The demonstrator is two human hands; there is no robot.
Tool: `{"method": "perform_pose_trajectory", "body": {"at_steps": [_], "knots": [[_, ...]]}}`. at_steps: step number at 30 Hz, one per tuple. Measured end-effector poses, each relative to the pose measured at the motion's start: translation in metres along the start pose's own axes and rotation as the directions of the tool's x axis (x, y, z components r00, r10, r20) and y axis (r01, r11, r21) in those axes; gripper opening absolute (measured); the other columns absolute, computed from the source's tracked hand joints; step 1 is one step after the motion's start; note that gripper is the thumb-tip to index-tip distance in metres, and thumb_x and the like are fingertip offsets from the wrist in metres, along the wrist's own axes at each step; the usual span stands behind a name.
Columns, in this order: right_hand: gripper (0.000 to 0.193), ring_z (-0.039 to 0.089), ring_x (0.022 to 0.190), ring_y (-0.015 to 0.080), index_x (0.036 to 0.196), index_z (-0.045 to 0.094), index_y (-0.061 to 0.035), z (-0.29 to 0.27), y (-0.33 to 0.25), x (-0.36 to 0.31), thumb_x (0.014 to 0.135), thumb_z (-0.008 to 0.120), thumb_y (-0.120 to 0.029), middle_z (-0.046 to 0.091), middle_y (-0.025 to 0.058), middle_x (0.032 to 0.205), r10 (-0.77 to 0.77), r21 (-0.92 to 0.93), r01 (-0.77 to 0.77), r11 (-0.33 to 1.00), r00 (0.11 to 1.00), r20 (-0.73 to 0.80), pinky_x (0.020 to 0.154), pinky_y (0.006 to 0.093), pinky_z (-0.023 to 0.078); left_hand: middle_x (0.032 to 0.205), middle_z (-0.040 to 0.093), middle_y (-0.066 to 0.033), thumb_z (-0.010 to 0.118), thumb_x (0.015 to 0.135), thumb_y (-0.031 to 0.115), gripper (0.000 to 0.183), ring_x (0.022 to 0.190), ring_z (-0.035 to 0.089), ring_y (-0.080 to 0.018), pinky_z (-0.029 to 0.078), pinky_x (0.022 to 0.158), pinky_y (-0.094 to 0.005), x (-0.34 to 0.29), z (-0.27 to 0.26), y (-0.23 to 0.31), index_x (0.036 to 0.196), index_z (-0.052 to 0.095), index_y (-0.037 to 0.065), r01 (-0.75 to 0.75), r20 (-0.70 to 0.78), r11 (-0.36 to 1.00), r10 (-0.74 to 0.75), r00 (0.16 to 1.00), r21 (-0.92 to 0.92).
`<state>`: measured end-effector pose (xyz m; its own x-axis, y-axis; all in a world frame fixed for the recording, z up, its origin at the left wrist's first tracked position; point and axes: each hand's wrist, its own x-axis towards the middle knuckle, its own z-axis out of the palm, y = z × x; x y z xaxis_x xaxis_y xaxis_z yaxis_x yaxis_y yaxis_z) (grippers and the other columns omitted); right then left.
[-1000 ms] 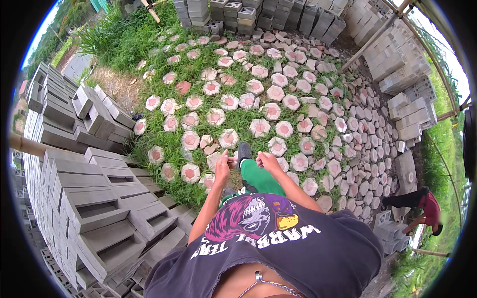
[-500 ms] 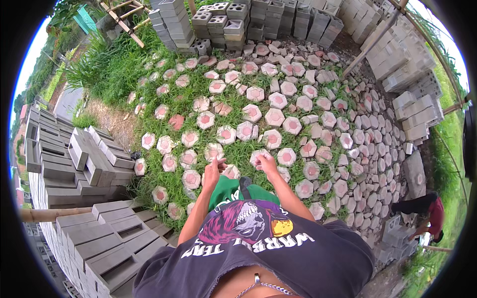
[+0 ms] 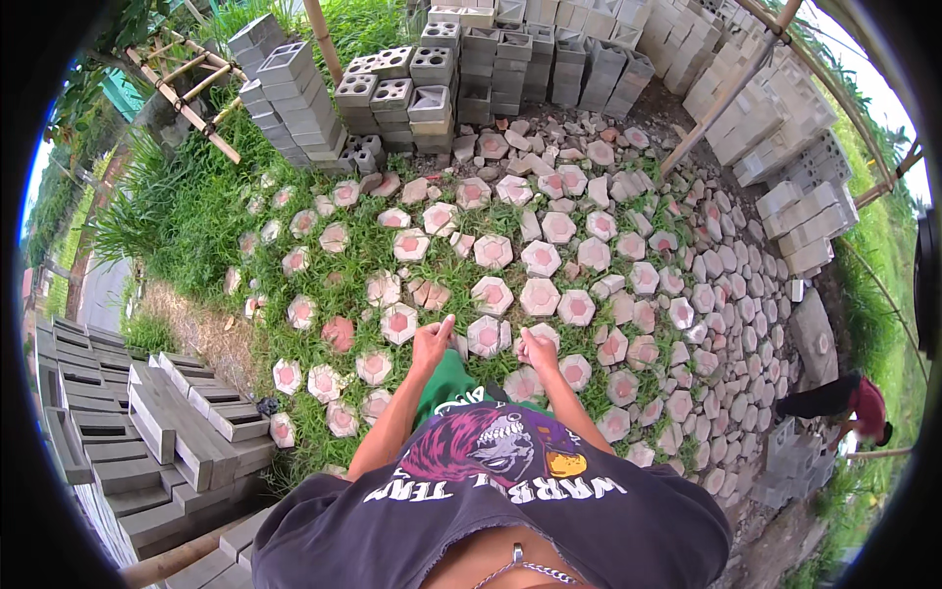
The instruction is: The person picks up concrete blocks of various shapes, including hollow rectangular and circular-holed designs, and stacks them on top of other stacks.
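Note:
My left hand (image 3: 432,344) hovers in front of my waist, its fingers curled with the thumb side up, and nothing shows in it. Level with it, my right hand (image 3: 539,349) is loosely closed, also with nothing visible in it. Neither hand touches anything. Below and between them lies a hexagonal paving stone (image 3: 488,336) with a pink centre, set in grass. Another hexagonal paver (image 3: 397,322) lies just beyond my left hand. Green shorts (image 3: 449,381) show under my forearms.
Grey hollow concrete blocks (image 3: 397,93) stand stacked at the back, with a taller pile (image 3: 785,118) at right. More blocks (image 3: 186,422) are piled at left. A bamboo frame (image 3: 186,88) leans back left. At lower right, a person (image 3: 854,407) bends near blocks (image 3: 793,463).
The ground has slid toward me in view, and the back stacks sit lower and nearer. Both hands have risen slightly in view, the left one more curled than before.

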<state>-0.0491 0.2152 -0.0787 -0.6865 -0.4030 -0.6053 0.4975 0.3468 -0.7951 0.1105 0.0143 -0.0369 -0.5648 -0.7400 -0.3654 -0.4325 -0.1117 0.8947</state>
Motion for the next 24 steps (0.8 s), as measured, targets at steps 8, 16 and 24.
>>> {"method": "perform_pose_trajectory", "body": {"at_steps": [8, 16, 24], "knots": [[0.038, 0.06, 0.063, 0.0145, 0.079, 0.054, -0.0043, 0.08, -0.086, 0.058, 0.095, 0.053, -0.039, 0.06, 0.0059, 0.071, -0.028, 0.011, 0.028, 1.0, 1.0, -0.009, 0.06, 0.0285, 0.053, 0.052, 0.036, 0.0066, 0.05, 0.095, 0.051, 0.058, 0.048, 0.028, -0.0052, 0.021, 0.044, -0.0282, 0.144, -0.049, 0.053, 0.053, 0.04, 0.012, 0.031, -0.055, 0.972, -0.045, 0.997, -0.231], [0.031, 0.043, 0.039, 0.0085, 0.096, 0.06, -0.0033, 0.13, -0.14, 0.125, 0.095, 0.055, -0.034, 0.053, 0.0027, 0.062, 0.092, -0.017, -0.093, 0.996, 0.996, -0.019, 0.034, 0.0251, 0.034, 0.049, 0.034, 0.0022, 0.044, 0.094, 0.057, 0.063, 0.042, 0.032, -0.0102, 0.026, 0.04, -0.0288, 0.212, -0.059, 0.029, 0.05, 0.036, 0.013, 0.204, -0.054, 0.961, -0.217, 0.975, -0.188], [0.036, 0.03, 0.033, 0.0056, 0.086, 0.064, -0.0063, 0.198, -0.275, 0.31, 0.094, 0.056, -0.04, 0.04, -0.0047, 0.046, 0.077, -0.108, -0.064, 0.992, 0.989, 0.125, 0.032, 0.0244, 0.02, 0.059, 0.038, 0.0064, 0.051, 0.096, 0.045, 0.05, 0.054, 0.029, -0.0057, 0.022, 0.049, -0.0263, 0.369, -0.085, 0.096, 0.06, 0.042, 0.011, 0.113, -0.172, 0.965, -0.156, 0.973, -0.238]]}}
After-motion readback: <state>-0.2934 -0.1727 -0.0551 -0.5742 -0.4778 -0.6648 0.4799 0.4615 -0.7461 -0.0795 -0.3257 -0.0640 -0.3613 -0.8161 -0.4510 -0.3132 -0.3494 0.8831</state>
